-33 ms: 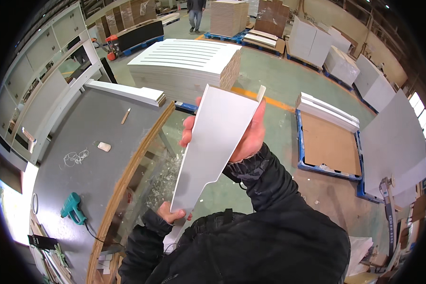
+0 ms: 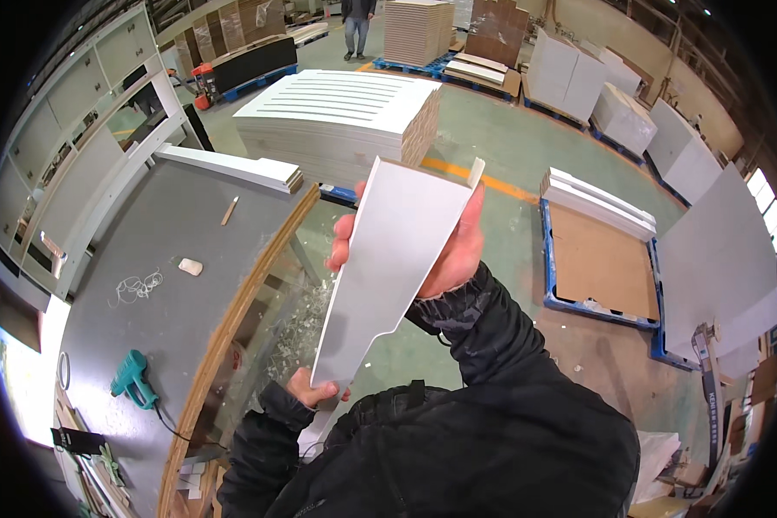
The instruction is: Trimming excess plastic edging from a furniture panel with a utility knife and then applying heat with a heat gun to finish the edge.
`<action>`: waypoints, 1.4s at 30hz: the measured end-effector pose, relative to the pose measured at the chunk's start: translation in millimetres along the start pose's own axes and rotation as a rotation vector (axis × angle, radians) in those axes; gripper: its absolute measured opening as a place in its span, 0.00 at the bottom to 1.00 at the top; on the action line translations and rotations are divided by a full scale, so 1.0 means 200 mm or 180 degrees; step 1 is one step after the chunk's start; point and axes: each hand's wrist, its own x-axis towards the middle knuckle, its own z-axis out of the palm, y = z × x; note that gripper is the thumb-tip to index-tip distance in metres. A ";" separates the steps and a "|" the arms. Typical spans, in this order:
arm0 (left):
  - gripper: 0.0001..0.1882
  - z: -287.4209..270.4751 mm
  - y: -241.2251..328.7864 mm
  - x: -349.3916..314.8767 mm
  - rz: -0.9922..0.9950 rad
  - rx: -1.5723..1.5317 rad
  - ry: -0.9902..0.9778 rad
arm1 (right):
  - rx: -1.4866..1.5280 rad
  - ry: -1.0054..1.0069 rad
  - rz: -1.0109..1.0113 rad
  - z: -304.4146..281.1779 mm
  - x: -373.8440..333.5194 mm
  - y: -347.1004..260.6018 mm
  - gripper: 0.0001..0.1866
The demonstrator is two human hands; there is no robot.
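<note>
Head view, closest in: a black jacket (image 2: pixel 492 432) fills the lower edge, and just ahead of it the left hand (image 2: pixel 311 390) grips the near part of a white panel (image 2: pixel 393 250), thumb laid over the face. Farther up, the right hand (image 2: pixel 454 259) supports the same panel from behind, fingers curled round its left edge and palm against its right, so both grips are closed on the piece. It is held in front of the body, tilted, broad end away, with a stepped notch along its right edge and a small upright lip at the far corner.

As I judge it, the step in hand is holding the panel up, perhaps to look it over; the next move would call for both hands to turn or lower it together, minding that lip (it looks thin).

To the left, beside the panel, stands a grey workbench (image 2: pixel 190 328) bearing a teal heat gun (image 2: pixel 135 380), a tangle of string (image 2: pixel 138 287), a small whitish block (image 2: pixel 190 268) and a slim tool (image 2: pixel 230 211). White boards (image 2: pixel 233 169) lie at its far end.

On the right, a metal arm (image 2: pixel 710 371) carries dark lettering, the only clear writing; nothing legible shows on the panel's visible face. Beyond are a blue pallet (image 2: pixel 546 263), a large stack of white panels (image 2: pixel 319 129) and, farthest off, a standing person (image 2: pixel 357 30).
</note>
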 end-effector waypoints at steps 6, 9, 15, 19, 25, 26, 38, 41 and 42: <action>0.30 -0.02 -0.07 0.01 0.0132 0.0265 0.0103 | 0.0071 -0.0016 0.0075 0.02 0.00 0.01 0.55; 0.30 -0.05 -0.12 0.02 0.0043 0.0246 0.0044 | 0.0427 0.0157 0.0272 0.03 0.01 0.00 0.58; 0.30 -0.06 -0.18 0.00 -0.0069 0.0049 0.0036 | 0.0024 -0.0109 0.0285 -0.02 0.02 0.02 0.57; 0.27 -0.06 -0.03 0.06 0.1025 0.0976 0.0480 | 0.1115 0.0505 0.0074 -0.11 0.04 0.05 0.52; 0.38 -0.27 0.54 0.02 0.1863 0.0007 0.1961 | -0.3181 0.0935 0.1642 -0.51 -0.45 0.44 0.56; 0.38 -0.25 0.63 -0.03 0.1807 0.0096 0.2125 | -0.3639 0.0795 0.1882 -0.51 -0.55 0.54 0.61; 0.32 -0.31 0.85 -0.36 0.3421 -0.2453 0.1299 | -0.6117 0.0643 0.0632 -0.62 -0.66 0.44 0.30; 0.26 -0.17 0.69 -0.06 0.3056 -0.2225 0.2888 | -0.6176 0.0503 0.0046 -0.47 -0.52 0.47 0.31; 0.26 -0.20 0.70 -0.08 0.3052 -0.2219 0.2880 | -0.6218 0.0562 -0.0030 -0.45 -0.52 0.47 0.31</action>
